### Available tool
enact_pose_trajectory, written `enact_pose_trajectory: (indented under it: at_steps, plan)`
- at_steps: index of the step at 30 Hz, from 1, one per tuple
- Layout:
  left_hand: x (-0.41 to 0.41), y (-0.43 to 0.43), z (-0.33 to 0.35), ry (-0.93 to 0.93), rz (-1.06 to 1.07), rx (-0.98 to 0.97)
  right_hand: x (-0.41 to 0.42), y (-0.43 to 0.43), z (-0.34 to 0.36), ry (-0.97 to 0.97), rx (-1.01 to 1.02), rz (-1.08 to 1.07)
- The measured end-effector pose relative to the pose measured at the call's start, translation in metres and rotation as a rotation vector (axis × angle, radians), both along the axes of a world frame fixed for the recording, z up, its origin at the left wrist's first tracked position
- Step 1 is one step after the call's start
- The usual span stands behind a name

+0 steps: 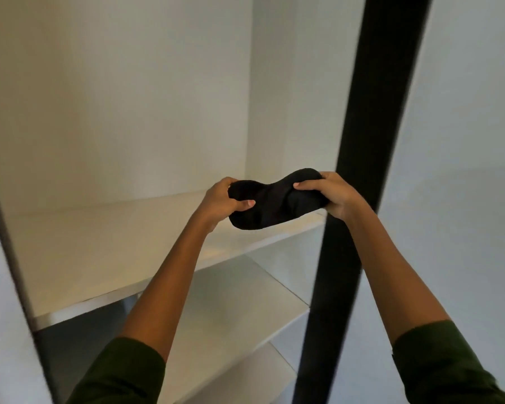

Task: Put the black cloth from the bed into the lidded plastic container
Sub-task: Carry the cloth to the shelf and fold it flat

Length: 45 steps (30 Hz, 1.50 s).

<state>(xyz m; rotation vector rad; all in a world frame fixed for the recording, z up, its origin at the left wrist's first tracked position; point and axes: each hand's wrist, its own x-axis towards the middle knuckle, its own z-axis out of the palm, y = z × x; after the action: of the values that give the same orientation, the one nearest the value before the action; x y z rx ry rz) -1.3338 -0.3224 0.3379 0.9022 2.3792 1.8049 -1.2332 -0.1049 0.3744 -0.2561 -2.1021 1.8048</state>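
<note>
A folded black cloth (274,201) is held up in the air in front of an open white cupboard. My left hand (220,201) grips its left end, thumb on top. My right hand (331,193) grips its right end, fingers wrapped around the far side. The cloth hangs just above the front of a white shelf (114,252). No lidded plastic container and no bed are in view.
The cupboard has white shelves stacked below, a lower shelf (245,304) among them. A black vertical door edge (359,199) runs top to bottom right behind my right hand. A grey frame edge (9,243) bounds the left side. A pale wall lies to the right.
</note>
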Motion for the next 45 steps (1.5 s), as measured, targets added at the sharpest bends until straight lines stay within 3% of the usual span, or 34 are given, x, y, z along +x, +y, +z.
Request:
enact_pose_trajectory:
  at_steps: [4, 8, 11, 14, 18, 22, 24, 27, 30, 32, 40, 45]
  plan:
    - [-0.024, -0.019, -0.001, -0.017, 0.121, -0.152, -0.051, -0.017, 0.033, 0.036, 0.214, -0.039]
    - [-0.042, -0.041, 0.001, -0.022, 0.233, -0.292, -0.098, -0.061, 0.073, -0.031, 0.811, -0.106]
    - [-0.05, -0.057, 0.005, -0.075, 0.343, -0.24, -0.117, -0.124, 0.064, -0.023, 1.186, -0.097]
    - [-0.053, -0.079, 0.006, -0.267, 0.412, -0.159, -0.129, -0.19, 0.021, 0.008, 1.369, 0.12]
    - [-0.049, -0.115, -0.006, -0.385, 0.547, -0.31, -0.137, -0.235, -0.026, -0.224, 1.144, 0.556]
    - [-0.041, -0.138, -0.02, -0.449, 0.581, -0.232, -0.139, -0.216, -0.024, -0.315, 0.807, 0.755]
    - [-0.036, -0.138, -0.021, -0.464, 0.57, -0.238, -0.141, -0.193, -0.016, -0.22, 0.735, 0.673]
    - [-0.03, -0.137, -0.021, -0.448, 0.556, -0.305, -0.154, -0.149, -0.015, -0.107, 0.866, 0.417]
    - [-0.026, -0.139, -0.021, -0.459, 0.53, -0.322, -0.162, -0.114, -0.025, -0.226, 1.126, 0.264]
    - [-0.027, -0.138, -0.023, -0.449, 0.542, -0.351, -0.165, -0.103, -0.038, -0.304, 1.172, 0.253]
    - [-0.042, -0.134, -0.03, -0.254, 0.762, -0.537, -0.173, -0.107, -0.061, -0.262, 0.977, 0.315]
    - [-0.045, -0.145, -0.031, -0.176, 0.853, -0.547, -0.176, -0.119, -0.06, -0.241, 0.831, 0.325]
